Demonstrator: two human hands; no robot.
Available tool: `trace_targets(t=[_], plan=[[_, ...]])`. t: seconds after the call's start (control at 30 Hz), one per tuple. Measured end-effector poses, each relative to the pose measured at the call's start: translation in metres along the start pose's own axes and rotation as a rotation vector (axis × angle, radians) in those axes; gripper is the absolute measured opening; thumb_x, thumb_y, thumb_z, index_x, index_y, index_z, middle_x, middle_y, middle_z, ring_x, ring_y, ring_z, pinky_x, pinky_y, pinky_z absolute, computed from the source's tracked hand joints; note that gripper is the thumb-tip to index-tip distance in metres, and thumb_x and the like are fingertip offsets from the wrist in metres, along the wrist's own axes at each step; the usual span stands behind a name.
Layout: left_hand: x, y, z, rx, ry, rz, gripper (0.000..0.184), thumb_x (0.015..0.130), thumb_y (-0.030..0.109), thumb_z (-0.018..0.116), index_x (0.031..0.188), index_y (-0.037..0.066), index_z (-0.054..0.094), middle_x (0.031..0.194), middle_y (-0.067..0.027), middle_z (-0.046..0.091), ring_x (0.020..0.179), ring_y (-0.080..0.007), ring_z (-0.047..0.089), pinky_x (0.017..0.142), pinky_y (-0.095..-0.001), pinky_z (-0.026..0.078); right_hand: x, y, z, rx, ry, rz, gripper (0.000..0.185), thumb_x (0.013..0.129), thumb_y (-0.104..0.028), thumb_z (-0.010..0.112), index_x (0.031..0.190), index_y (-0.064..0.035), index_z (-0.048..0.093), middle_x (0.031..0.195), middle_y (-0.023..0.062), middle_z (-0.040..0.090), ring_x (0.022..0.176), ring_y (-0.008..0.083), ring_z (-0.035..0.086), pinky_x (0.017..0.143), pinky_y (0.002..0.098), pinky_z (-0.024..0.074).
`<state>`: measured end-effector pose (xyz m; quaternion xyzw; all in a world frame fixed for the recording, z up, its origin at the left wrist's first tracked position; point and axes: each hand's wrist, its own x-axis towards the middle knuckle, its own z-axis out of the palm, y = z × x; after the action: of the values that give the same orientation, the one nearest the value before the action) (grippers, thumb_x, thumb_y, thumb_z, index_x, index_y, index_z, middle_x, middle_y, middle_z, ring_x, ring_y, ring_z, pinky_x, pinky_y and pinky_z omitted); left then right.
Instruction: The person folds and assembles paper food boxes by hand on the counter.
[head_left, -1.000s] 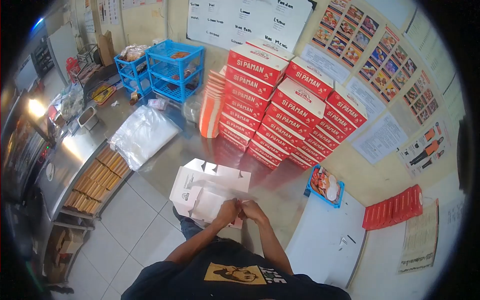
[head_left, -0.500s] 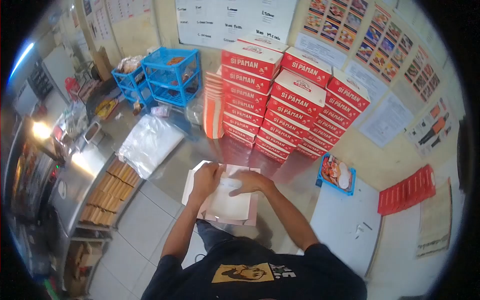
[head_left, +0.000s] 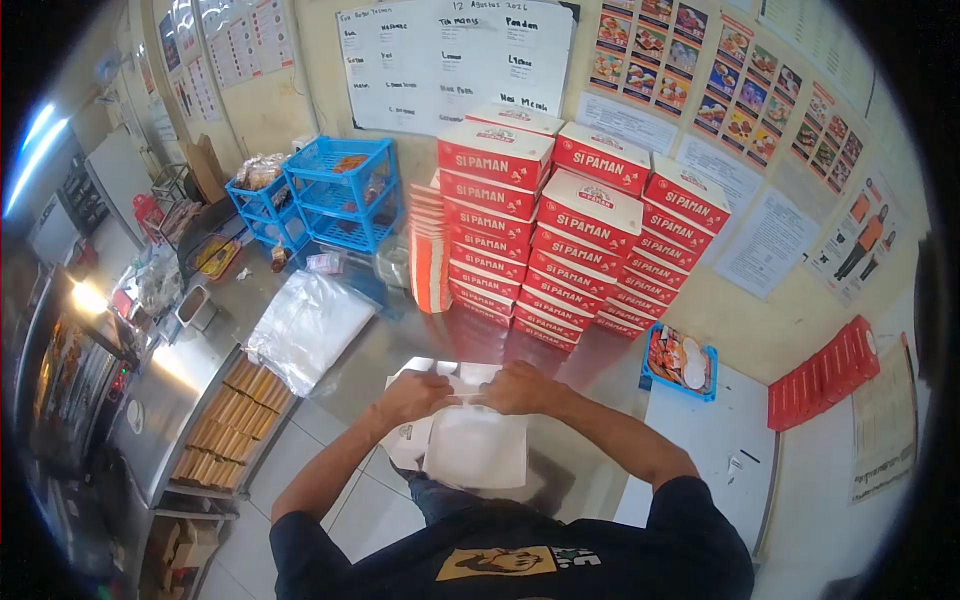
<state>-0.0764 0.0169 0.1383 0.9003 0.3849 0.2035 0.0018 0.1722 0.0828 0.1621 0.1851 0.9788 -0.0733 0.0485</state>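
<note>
A partly folded cardboard food box, its pale inner side up, lies at the near edge of the steel counter, in front of my body. My left hand is closed on the far left part of the box, where a flap stands. The far right part is gripped by my right hand, fingers curled over the far wall. Both sets of fingertips are partly hidden. Beyond my hands rise stacks of red and white boxes marked SI PAMAN. Beside them stands a tall orange-and-white nested stack.
Left of the box lies a pile of clear plastic bags. Blue tiered racks stand at the back left. To the right are a small blue basket on a white surface and a row of red boxes. A whiteboard hangs behind.
My hands have moved from pressing inside the box to gripping its far side, side by side. The box sits lower in view and its flaps have shifted. The camera view has tilted up slightly.
</note>
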Motion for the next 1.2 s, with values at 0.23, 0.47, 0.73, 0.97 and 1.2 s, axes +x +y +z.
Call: trace_targets(t=[0.23, 0.47, 0.73, 0.97, 1.2], plan=[[-0.042, -0.013, 0.05, -0.066, 0.256, -0.118, 0.021, 0.09, 0.027, 0.07, 0.099, 0.008, 0.072, 0.098, -0.008, 0.069, 0.096, -0.027, 0.065, 0.079, -0.036, 0.056, -0.038, 0.052, 0.057, -0.015, -0.016, 0.251, 0.041, 0.097, -0.045, 0.054, 0.09, -0.0113, 0.075, 0.087, 0.0118, 0.071, 0.088, 0.0295, 0.068, 0.074, 0.0428, 0.0546], [-0.051, 0.037, 0.139, -0.655, 0.586, -1.011, 0.042, 0.095, 0.033, 0.067, 0.125, 0.005, 0.062, 0.128, -0.0212, 0.056, 0.109, -0.0295, 0.058, 0.089, -0.0368, 0.051, -0.032, 0.028, 0.177, 0.324, 0.378, 0.617, 0.038, 0.1, -0.036, 0.052, 0.097, -0.0019, 0.07, 0.089, 0.0178, 0.07, 0.094, 0.0345, 0.068, 0.081, 0.0454, 0.0539], [-0.062, 0.059, 0.165, -0.916, 0.601, -1.05, 0.055, 0.1, 0.034, 0.058, 0.144, 0.003, 0.049, 0.14, -0.0213, 0.052, 0.116, -0.0298, 0.054, 0.096, -0.0378, 0.047, -0.021, -0.007, 0.227, 0.852, 0.721, 0.922, 0.033, 0.098, -0.025, 0.045, 0.117, -0.0023, 0.06, 0.111, 0.0293, 0.062, 0.104, 0.0459, 0.062, 0.09, 0.0521, 0.0493], [-0.073, 0.074, 0.171, -0.056, 0.07, -0.959, 0.07, 0.098, 0.026, 0.054, 0.157, 0.002, 0.022, 0.157, -0.0253, 0.033, 0.143, -0.0472, 0.033, 0.116, -0.0484, 0.031, -0.019, -0.004, 0.235, 0.813, 0.484, 0.859, 0.04, 0.1, -0.026, 0.043, 0.131, -0.0043, 0.055, 0.13, 0.0246, 0.056, 0.121, 0.0432, 0.055, 0.104, 0.0475, 0.0434], [-0.073, 0.022, 0.167, -1.157, 0.414, -1.285, 0.076, 0.099, 0.029, 0.061, 0.157, 0.01, 0.016, 0.148, -0.0229, 0.042, 0.128, -0.0371, 0.051, 0.099, -0.0436, 0.048, -0.013, 0.001, 0.213, 1.019, 0.626, 0.878, 0.045, 0.098, -0.019, 0.052, 0.138, -0.0078, 0.036, 0.114, 0.0174, 0.06, 0.107, 0.0336, 0.063, 0.095, 0.0428, 0.0505]])
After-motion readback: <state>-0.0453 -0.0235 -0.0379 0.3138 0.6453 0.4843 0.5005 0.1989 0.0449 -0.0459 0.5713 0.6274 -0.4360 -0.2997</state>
